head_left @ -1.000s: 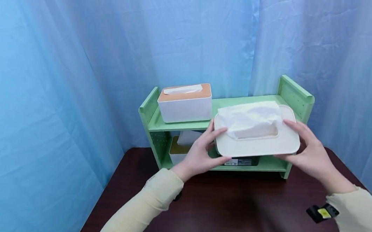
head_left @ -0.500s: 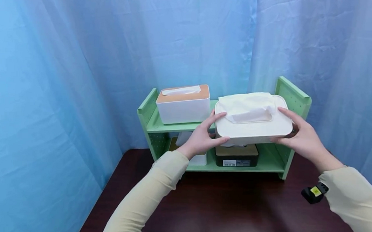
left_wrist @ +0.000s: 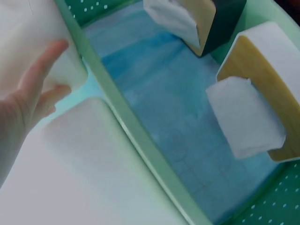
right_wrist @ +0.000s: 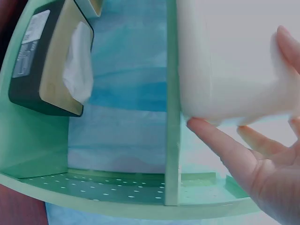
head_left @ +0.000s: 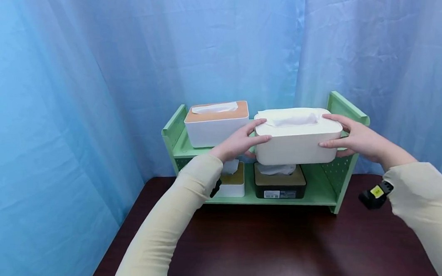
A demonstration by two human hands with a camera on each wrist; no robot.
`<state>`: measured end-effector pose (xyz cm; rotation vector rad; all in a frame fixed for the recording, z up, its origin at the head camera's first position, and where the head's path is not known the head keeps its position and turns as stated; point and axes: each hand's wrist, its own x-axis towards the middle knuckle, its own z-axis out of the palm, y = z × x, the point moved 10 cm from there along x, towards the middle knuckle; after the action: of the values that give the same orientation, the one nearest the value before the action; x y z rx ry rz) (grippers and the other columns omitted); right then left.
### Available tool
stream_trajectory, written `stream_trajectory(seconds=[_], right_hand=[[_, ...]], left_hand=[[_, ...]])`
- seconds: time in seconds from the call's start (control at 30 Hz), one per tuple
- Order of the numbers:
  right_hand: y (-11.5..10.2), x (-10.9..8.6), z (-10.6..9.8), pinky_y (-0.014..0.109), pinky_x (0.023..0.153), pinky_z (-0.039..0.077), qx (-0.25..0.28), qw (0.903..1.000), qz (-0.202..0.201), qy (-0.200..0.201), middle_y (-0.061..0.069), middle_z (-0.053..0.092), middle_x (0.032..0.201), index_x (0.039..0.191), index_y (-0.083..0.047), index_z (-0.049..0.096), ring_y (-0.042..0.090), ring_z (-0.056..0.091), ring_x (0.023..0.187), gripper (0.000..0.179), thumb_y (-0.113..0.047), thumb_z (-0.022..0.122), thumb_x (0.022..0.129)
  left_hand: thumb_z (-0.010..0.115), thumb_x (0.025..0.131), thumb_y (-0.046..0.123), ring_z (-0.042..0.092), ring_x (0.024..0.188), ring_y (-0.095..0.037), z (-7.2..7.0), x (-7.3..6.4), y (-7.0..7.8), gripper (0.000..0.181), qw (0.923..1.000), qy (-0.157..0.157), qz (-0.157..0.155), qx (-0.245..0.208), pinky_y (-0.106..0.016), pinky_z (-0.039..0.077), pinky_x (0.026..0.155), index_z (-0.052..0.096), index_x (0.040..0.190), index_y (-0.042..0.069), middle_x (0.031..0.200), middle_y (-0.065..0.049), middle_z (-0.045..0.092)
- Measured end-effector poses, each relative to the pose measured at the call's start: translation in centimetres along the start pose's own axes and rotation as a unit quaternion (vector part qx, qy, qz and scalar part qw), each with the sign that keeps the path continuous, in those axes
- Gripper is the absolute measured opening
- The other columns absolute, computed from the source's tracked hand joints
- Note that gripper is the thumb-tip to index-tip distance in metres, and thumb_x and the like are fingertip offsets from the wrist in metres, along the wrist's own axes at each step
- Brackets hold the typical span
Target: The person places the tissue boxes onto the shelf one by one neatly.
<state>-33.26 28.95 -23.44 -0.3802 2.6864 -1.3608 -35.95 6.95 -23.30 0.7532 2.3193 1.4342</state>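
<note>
Both hands hold an all-white tissue box [head_left: 295, 148] at the upper board of a green two-tier shelf [head_left: 332, 198]. The left hand [head_left: 239, 140] grips its left end, thumb on the front face and fingers along the top edge and side. At the right end, the right hand [head_left: 360, 137] has its thumb on the front and an index finger over the top rim. White tissue lies across the slot. In the right wrist view the box [right_wrist: 234, 61] overlaps the board's edge [right_wrist: 172, 140]. The left wrist view shows the left fingers [left_wrist: 40, 70] against the box [left_wrist: 28, 28].
A white tissue box with an orange-brown lid [head_left: 217, 129] stands at the upper left of the shelf. Below are a white box with a wooden lid [head_left: 231, 190] and a dark box with a wooden lid [head_left: 280, 185]. The shelf stands on a dark table [head_left: 260, 248] before blue curtains.
The hands have carried the white tissue box forward and slightly left, towards the upper board. It has levelled from a forward tilt, so its front face now shows.
</note>
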Motion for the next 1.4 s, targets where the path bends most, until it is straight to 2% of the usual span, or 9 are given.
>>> stream_trajectory(seconds=[0.13,0.2,0.43,0.6,0.83,1.0,1.2,1.4], right_hand=[[0.0,0.5,-0.2,0.052,0.083,0.052,0.012,0.9997,0.005,-0.020,0.030,0.001,0.154,0.154,-0.018,-0.003,0.053,0.032,0.129,0.092,-0.022,0.064,0.091],[-0.1,0.8,-0.3,0.051,0.083,0.052,0.010,0.9997,0.007,-0.020,0.030,0.002,0.154,0.154,-0.018,-0.003,0.052,0.034,0.128,0.091,-0.022,0.064,0.091],[-0.4,1.7,-0.6,0.051,0.082,0.053,-0.006,0.9999,0.007,-0.007,0.034,0.003,0.152,0.154,-0.017,-0.002,0.054,0.038,0.125,0.092,-0.023,0.064,0.091],[0.2,2.5,-1.0,0.050,0.080,0.054,-0.005,0.9999,0.016,0.003,0.036,0.005,0.150,0.154,-0.015,-0.002,0.056,0.037,0.124,0.092,-0.025,0.065,0.091],[0.2,3.2,-1.4,0.048,0.078,0.055,-0.020,0.9982,0.021,0.053,0.039,0.015,0.146,0.154,-0.012,0.002,0.056,0.040,0.121,0.092,-0.029,0.066,0.090],[-0.1,3.5,-1.6,0.048,0.077,0.055,-0.036,0.9946,0.019,0.095,0.038,0.019,0.146,0.153,-0.011,0.008,0.055,0.042,0.120,0.090,-0.032,0.067,0.089],[0.0,3.5,-2.0,0.046,0.070,0.056,-0.051,0.9881,0.018,0.144,0.038,0.026,0.144,0.153,-0.009,0.013,0.055,0.044,0.116,0.088,-0.031,0.067,0.088],[0.0,3.3,-2.0,0.047,0.070,0.056,-0.067,0.9815,0.012,0.179,0.038,0.032,0.140,0.153,-0.009,0.011,0.054,0.047,0.113,0.088,-0.026,0.068,0.088]], left_hand=[[0.056,0.095,0.033,0.023,0.144,-0.021,-0.2,0.3,0.3,0.065,0.9998,-0.016,-0.001,0.009,-0.041,0.056,0.078,0.023,0.151,0.027,0.159,0.001,0.014],[0.056,0.095,0.033,0.022,0.144,-0.021,-0.3,0.4,0.4,0.064,0.9998,-0.012,0.002,0.017,-0.043,0.055,0.080,0.024,0.151,0.026,0.159,0.001,0.014],[0.054,0.097,0.031,0.039,0.135,-0.026,-0.9,1.0,0.5,0.059,0.9986,0.043,0.007,0.031,-0.044,0.055,0.082,0.030,0.150,0.022,0.157,-0.003,0.023],[0.051,0.098,0.031,0.045,0.130,-0.026,-0.9,1.4,0.7,0.056,0.9942,0.090,0.010,0.057,-0.042,0.054,0.083,0.031,0.149,0.022,0.154,-0.004,0.030],[0.048,0.099,0.032,0.037,0.137,-0.019,-1.6,2.0,1.1,0.052,0.9754,0.173,0.014,0.136,-0.036,0.039,0.106,0.035,0.148,0.018,0.150,-0.004,0.039],[0.049,0.099,0.030,0.037,0.137,-0.018,-2.1,2.4,0.9,0.051,0.9667,0.216,0.007,0.138,-0.034,0.036,0.109,0.038,0.146,0.015,0.149,-0.004,0.041],[0.050,0.099,0.022,0.034,0.139,-0.018,-1.7,2.9,1.0,0.053,0.9646,0.221,0.003,0.144,-0.033,0.031,0.112,0.032,0.149,0.016,0.151,-0.004,0.037],[0.052,0.098,0.016,0.034,0.139,-0.019,-1.5,3.2,0.9,0.057,0.9631,0.224,0.008,0.149,-0.034,0.032,0.111,0.029,0.150,0.019,0.151,-0.003,0.037]])
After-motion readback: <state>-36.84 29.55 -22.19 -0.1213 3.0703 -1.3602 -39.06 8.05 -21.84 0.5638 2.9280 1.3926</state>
